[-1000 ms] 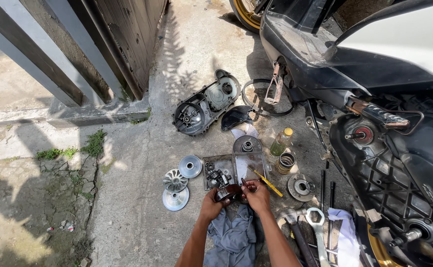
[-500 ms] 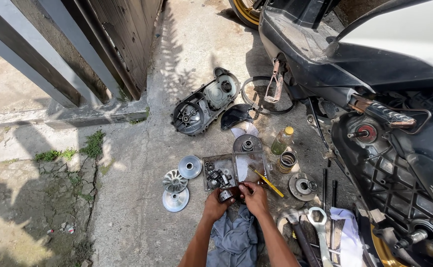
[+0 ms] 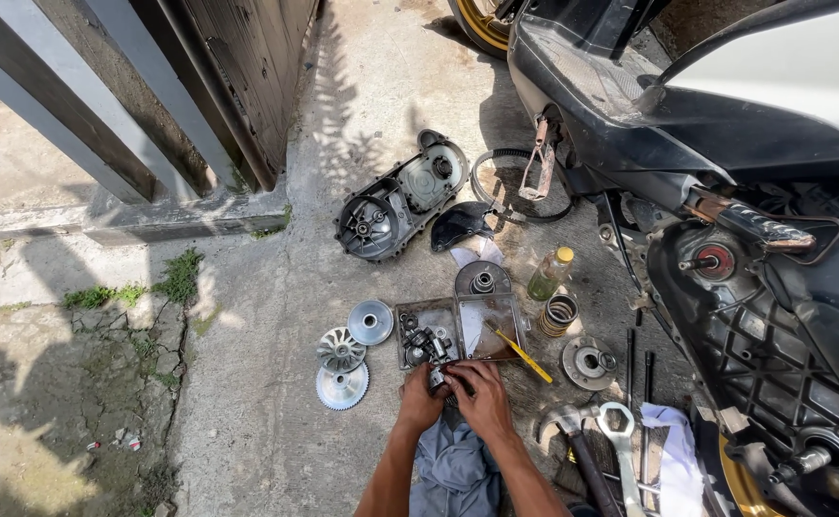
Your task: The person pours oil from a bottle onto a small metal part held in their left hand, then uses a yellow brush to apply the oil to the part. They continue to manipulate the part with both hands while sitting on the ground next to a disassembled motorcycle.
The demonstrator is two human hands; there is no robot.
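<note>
Metal part pinched at tray edge

Sunlit cracked concrete floor w/ weeds, dark wooden gate top left.

- Round finned metal pulley disc was silver-grey.
- Long-handled screwdriver was yellow.
- Small plastic oil bottle was greenish with a yellow cap.
- Crumpled cloth rag was blue-grey.
- Scooter bodywork was black.
</note>
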